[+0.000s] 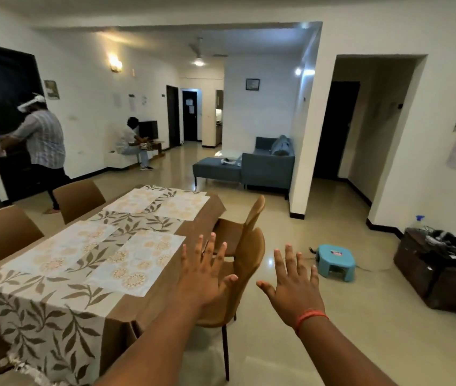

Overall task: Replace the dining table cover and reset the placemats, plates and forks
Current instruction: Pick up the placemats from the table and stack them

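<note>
The dining table stands at the left under a brown cover (193, 218). A leaf-patterned runner (43, 321) lies along its middle and hangs over the near end. Several white floral placemats lie on top, one at the near right (140, 260) and one at the far right (185, 204). No plates or forks are in sight. My left hand (201, 274) is raised with fingers spread, just right of the table's edge, over a chair. My right hand (293, 280) is raised beside it, fingers spread, above the floor. Both hands hold nothing.
Brown chairs stand along the table's right side (249, 263) and left side (79, 199). A blue plastic stool (335, 260) sits on the floor at right, dark bags (441, 274) beyond it. A blue sofa (265, 165) stands at the back. Two people are at the left wall.
</note>
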